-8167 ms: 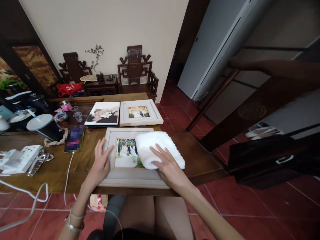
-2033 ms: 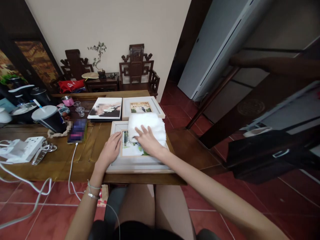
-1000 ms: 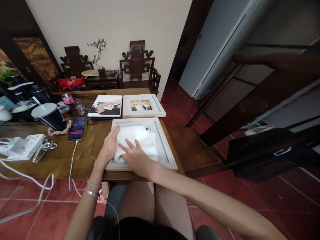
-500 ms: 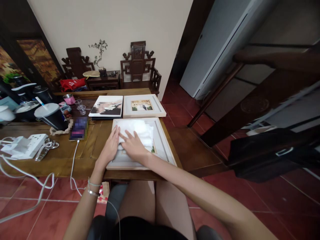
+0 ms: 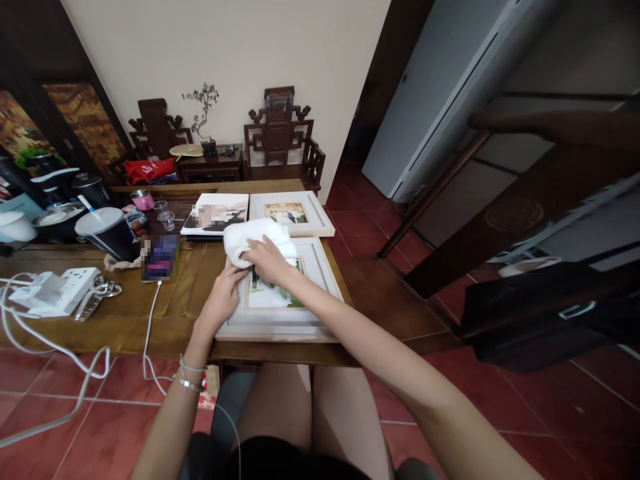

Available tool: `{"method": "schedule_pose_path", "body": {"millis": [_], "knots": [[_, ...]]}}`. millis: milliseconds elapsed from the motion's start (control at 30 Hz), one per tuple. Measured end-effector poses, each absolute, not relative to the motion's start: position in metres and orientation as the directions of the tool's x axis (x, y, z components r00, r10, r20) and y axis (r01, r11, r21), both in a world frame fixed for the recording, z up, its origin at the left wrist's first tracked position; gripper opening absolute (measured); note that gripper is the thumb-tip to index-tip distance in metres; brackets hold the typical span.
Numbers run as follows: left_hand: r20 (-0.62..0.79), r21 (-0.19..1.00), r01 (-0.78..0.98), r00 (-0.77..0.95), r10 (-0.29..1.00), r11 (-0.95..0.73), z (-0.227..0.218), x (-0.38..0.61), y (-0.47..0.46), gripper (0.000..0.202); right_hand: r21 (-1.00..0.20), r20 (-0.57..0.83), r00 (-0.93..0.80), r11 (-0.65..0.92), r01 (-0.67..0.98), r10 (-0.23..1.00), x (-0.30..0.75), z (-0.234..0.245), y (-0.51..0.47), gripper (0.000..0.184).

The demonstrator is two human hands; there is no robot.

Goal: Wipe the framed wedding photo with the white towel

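- Well left of the left hand, past the phone, there's a dark cup with a pale lid and a straw stuck in it. Can't see what's inside.
- Farther left, behind that, a black bowl with something pale at the top, food or a lid, honestly can't tell.
- Beyond the left hand and off to its left: a pink cup and small clear cups, insides too tiny to make out.
- Way out beyond both hands, a pot with a twisty little plant in it.
- Right hand has hold of the cloth, fingers pressed over its top.
- Cloth's white, fluffy, folded thick, sitting over the frame's far left corner.
- Frame lies flat under both hands: wide pale grey border, tan trim round a photo showing green and white. Cloth and right arm hide some of it.
- Left hand's loose, unclenched, fingers resting on the frame's left edge right by the cloth.
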State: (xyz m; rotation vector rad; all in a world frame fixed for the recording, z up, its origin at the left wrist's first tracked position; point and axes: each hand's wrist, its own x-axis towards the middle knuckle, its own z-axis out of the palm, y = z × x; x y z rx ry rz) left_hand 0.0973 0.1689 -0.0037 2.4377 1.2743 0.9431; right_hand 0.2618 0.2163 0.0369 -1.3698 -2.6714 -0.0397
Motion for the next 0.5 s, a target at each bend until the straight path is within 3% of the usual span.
{"method": "schedule_pose_path", "body": {"millis": [133, 333, 500], "knots": [[0.417, 0.481, 0.654, 0.415, 0.809, -0.584, -0.008, 0.094, 0.17, 0.059, -0.019, 0.09, -0.502, 0.506, 0.863, 0.86, 0.294, 0.031, 0.221, 0.041], [0.426, 0.476, 0.674, 0.385, 0.819, -0.565, -0.013, 0.096, 0.17, 0.057, 0.044, 0.013, -0.363, 0.362, 0.931, 0.932, 0.367, 0.052, 0.212, 0.041], [0.418, 0.459, 0.698, 0.375, 0.827, -0.549, -0.013, 0.098, 0.17, 0.057, 0.066, -0.044, -0.387, 0.389, 0.919, 0.921, 0.38, 0.065, 0.166, 0.045]]}}
